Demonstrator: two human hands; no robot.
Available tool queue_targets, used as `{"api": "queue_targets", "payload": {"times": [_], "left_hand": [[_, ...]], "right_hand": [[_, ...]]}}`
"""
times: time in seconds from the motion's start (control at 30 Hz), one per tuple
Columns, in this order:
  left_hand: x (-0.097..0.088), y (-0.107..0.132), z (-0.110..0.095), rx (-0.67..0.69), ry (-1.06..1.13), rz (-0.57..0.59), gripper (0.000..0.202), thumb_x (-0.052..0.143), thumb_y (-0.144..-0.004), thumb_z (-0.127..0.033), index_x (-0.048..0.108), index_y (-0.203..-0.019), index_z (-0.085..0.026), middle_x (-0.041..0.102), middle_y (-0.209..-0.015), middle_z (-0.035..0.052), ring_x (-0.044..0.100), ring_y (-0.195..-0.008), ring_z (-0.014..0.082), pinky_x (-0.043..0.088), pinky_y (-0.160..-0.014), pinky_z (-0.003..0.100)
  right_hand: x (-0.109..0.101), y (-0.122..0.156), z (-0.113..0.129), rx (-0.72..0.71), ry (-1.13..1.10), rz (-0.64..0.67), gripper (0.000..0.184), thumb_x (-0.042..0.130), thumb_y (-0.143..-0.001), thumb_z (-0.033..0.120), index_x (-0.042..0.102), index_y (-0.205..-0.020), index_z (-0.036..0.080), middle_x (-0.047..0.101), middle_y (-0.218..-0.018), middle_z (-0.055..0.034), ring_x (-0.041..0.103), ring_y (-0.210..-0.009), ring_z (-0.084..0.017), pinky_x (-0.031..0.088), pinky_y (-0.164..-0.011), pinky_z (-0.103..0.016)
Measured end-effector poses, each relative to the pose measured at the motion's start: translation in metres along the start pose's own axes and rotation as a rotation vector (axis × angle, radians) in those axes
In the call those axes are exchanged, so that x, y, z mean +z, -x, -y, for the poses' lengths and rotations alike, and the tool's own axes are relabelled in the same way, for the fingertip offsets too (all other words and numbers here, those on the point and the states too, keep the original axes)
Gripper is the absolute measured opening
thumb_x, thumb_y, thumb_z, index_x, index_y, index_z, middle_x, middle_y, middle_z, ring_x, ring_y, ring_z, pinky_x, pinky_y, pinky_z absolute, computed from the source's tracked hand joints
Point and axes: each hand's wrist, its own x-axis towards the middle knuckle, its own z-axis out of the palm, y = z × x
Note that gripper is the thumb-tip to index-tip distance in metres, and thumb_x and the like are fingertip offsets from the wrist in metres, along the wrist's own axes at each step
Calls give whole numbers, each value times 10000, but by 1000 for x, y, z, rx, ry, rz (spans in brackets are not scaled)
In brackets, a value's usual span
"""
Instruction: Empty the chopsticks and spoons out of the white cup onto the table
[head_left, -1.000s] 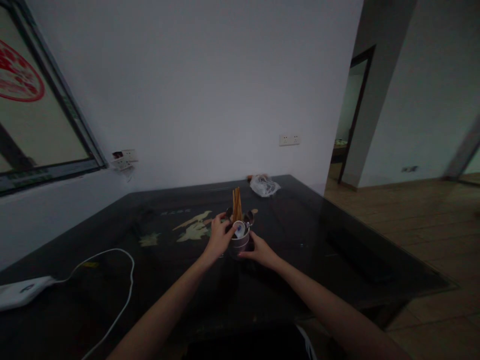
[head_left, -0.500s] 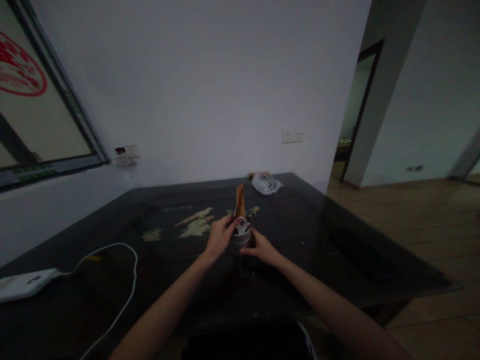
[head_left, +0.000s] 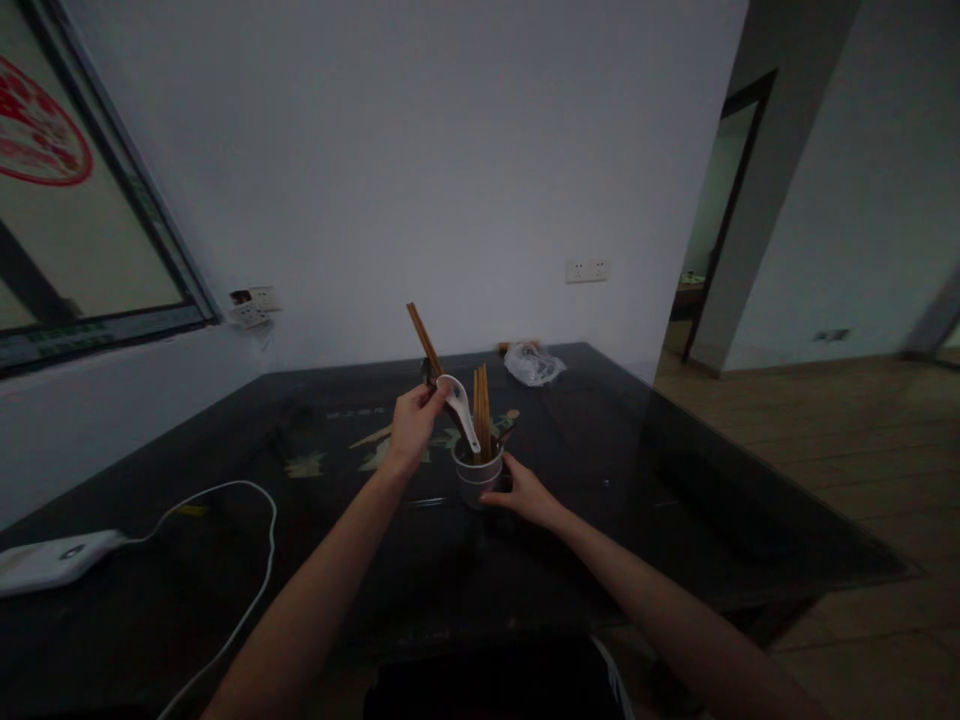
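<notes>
My left hand [head_left: 411, 428] is closed on a white soup spoon [head_left: 460, 408] and some brown chopsticks [head_left: 424, 338], with a dark metal utensil [head_left: 428, 373] beside them. The soup spoon slants down, its handle end at the mouth of a grey-white cup [head_left: 477, 484]. More chopsticks [head_left: 482, 412] stand upright in this cup, and a dark thin handle [head_left: 509, 433] leans out on its right. Curved round the cup's right side, my right hand [head_left: 527, 490] grips it on the dark table.
A crumpled clear plastic bag [head_left: 534, 364] lies near the wall at the table's back. At the left is a white device [head_left: 60, 562] with a white cable [head_left: 270, 540]. The glossy dark tabletop [head_left: 600, 560] reaches a right edge above floorboards.
My left hand has risen up and left from the cup, drawing out the soup spoon and some chopsticks. Other chopsticks stay in the cup. My right hand keeps its place.
</notes>
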Motion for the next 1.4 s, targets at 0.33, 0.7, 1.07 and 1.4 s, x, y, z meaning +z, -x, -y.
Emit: {"api": "queue_targets", "payload": {"times": [0.33, 0.7, 1.07, 1.4], "left_hand": [[-101, -19, -20, 23, 175, -246, 386, 706, -662, -464, 619, -829, -126, 677, -830, 60, 656, -827, 190, 518, -749, 306], [-171, 3, 69, -550, -104, -98, 313, 803, -508, -339, 628, -646, -120, 657, -594, 66, 615, -560, 168, 478, -538, 259], [-170, -2, 106, -614, -444, -26, 289, 718, -569, -369, 644, -661, -105, 595, -553, 7, 561, -548, 136, 404, -516, 218], [-174, -1, 121, -505, -744, 37, 294, 564, -733, -349, 698, -765, -89, 555, -516, -4, 516, -514, 127, 331, -478, 208]], "right_hand": [[-3, 1, 1, -6, -22, 17, 718, 799, -608, 322, 471, -1233, 189, 588, -1231, -108, 569, -1125, -256, 437, -982, -430], [-3, 3, 5, 15, 8, -10, 731, 797, -606, 318, 465, -1244, 187, 580, -1242, -110, 545, -1152, -259, 406, -1008, -441], [-4, 1, -1, 27, -12, 13, 712, 791, -615, 328, 469, -1234, 187, 581, -1244, -119, 557, -1142, -260, 430, -995, -434], [-5, 0, -1, 33, -1, 20, 748, 790, -614, 333, 447, -1262, 188, 567, -1263, -128, 542, -1165, -271, 429, -1000, -438]]}}
